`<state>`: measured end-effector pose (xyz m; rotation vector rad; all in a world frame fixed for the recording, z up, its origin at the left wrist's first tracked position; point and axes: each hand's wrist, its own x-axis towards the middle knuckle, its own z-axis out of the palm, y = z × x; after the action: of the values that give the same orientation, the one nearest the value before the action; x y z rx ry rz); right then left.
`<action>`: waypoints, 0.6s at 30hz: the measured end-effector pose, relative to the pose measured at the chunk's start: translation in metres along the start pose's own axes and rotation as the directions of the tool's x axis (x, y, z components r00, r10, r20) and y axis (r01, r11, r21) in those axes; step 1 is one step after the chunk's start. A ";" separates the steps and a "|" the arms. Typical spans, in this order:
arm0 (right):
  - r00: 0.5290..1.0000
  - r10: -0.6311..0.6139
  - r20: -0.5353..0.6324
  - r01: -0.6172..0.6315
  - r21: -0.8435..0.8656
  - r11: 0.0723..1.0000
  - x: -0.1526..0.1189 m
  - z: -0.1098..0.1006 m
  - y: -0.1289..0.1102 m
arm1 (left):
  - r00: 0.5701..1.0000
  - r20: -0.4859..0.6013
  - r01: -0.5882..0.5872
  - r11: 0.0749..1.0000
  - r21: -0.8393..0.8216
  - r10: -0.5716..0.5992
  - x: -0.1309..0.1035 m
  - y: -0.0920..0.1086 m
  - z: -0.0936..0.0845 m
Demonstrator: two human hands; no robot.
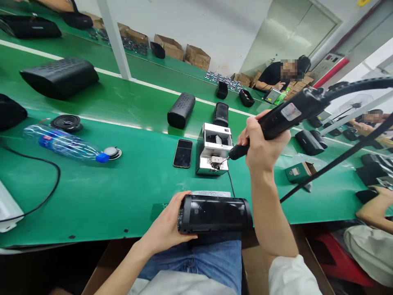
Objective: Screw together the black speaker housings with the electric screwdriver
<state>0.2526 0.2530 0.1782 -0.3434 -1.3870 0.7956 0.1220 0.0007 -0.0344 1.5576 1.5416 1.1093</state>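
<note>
My right hand [264, 145] is wrapped round a black electric screwdriver [290, 114], tilted with its bit down at the front of a white screw feeder [214, 149]. A cable runs from the tool's back end to the upper right. My left hand [170, 219] grips the left end of a black speaker [217, 214], which lies on its long side at the bench's front edge. The speaker's glossy face is turned up. Behind it shows a strip of clear wrapping [211, 193]. A dark phone [183, 153] lies left of the feeder.
On the green bench [138, 192] lie a plastic bottle [66, 141], a round speaker driver [65, 122] and a green box [300, 172]. Black speaker housings [181, 110] stand on the green belt behind. Co-workers [281, 76] sit at the right, and a dark rod [337, 164] slants across there.
</note>
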 end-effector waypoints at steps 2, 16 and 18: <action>1.000 0.019 -0.010 -0.019 -0.001 1.000 0.000 0.000 0.004 | 1.000 0.000 -0.006 1.000 0.002 0.006 0.001 0.001 0.000; 1.000 -0.001 -0.024 0.001 0.001 1.000 -0.004 -0.007 -0.028 | 1.000 0.010 -0.004 1.000 0.004 0.004 0.000 -0.001 -0.002; 0.999 -0.037 -0.010 0.037 -0.001 0.999 -0.005 -0.001 -0.023 | 1.000 0.010 0.002 1.000 0.008 -0.002 0.000 -0.001 -0.003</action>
<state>0.2607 0.2335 0.1892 -0.3208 -1.3804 0.7622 0.1190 0.0005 -0.0341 1.5642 1.5425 1.0937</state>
